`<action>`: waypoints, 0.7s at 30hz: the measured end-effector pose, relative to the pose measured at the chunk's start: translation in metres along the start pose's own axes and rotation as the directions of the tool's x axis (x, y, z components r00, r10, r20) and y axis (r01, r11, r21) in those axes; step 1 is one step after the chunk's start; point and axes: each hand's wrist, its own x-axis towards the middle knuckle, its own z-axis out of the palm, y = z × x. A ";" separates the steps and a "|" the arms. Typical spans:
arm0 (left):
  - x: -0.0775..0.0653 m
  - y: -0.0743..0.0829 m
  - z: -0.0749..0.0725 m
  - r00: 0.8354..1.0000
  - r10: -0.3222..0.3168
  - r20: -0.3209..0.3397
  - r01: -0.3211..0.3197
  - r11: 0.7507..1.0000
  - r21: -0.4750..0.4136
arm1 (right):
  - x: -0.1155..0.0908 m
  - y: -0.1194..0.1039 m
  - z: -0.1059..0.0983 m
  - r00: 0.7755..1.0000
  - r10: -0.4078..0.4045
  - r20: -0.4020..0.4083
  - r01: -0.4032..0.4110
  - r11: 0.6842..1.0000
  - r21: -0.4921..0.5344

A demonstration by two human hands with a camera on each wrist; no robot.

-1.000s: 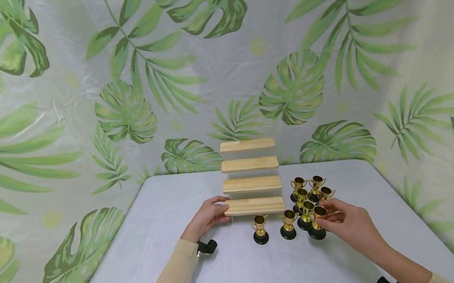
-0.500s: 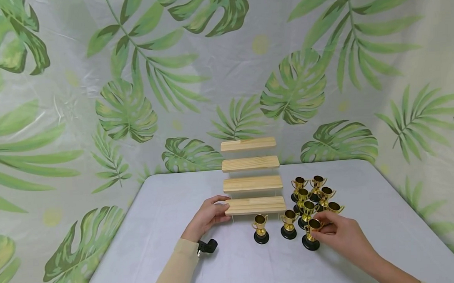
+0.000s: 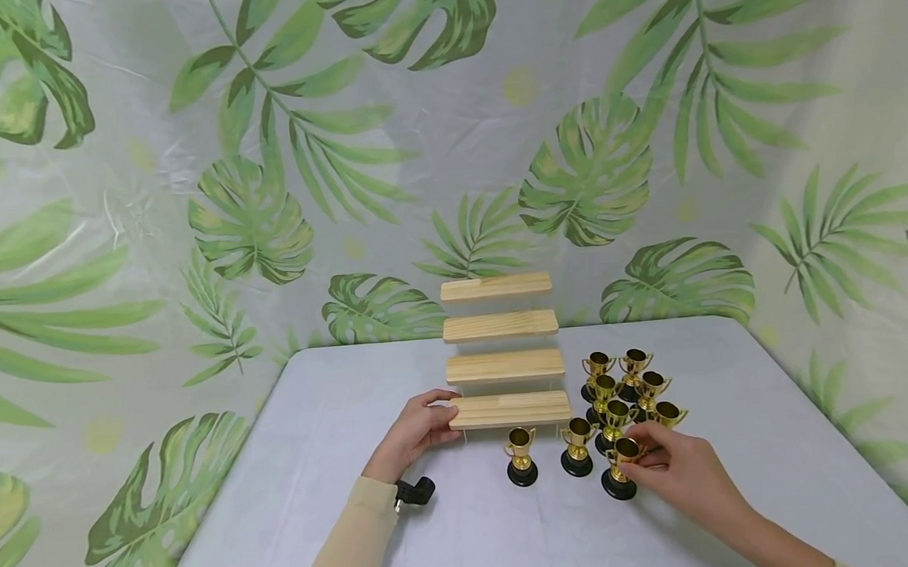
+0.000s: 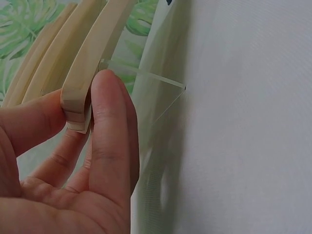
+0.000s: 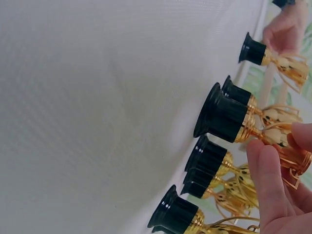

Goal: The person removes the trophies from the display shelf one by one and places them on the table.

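A wooden stepped display stand (image 3: 509,410) with clear supports stands mid-table. My left hand (image 3: 414,432) grips the left end of its lowest board; in the left wrist view, thumb and fingers pinch the board's rounded end (image 4: 80,90). My right hand (image 3: 682,469) pinches a small gold trophy cup (image 3: 619,485) by its cup part. In the right wrist view its black base (image 5: 222,114) points toward the white tabletop, and the fingers cover part of the gold cup. Two similar trophies, one in front of the stand (image 3: 522,473) and another (image 3: 577,463) at its right corner, stand upright to its left.
Several more gold trophies (image 3: 603,388) stand in a cluster right of the stand, behind the right hand. White cloth (image 3: 337,388) covers the table. A leaf-print curtain (image 3: 449,150) hangs behind it. A black wrist device (image 3: 416,491) sits on the left wrist.
My right hand has brought its trophy left and nearer to me, out from the front of the cluster, uncovering another trophy behind it. The left hand stays on the board.
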 end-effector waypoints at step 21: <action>-0.019 0.033 0.001 0.976 0.124 -0.181 -0.050 0.929 0.367 | 0.005 0.011 -0.012 0.983 -0.180 0.034 0.183 0.958 -0.220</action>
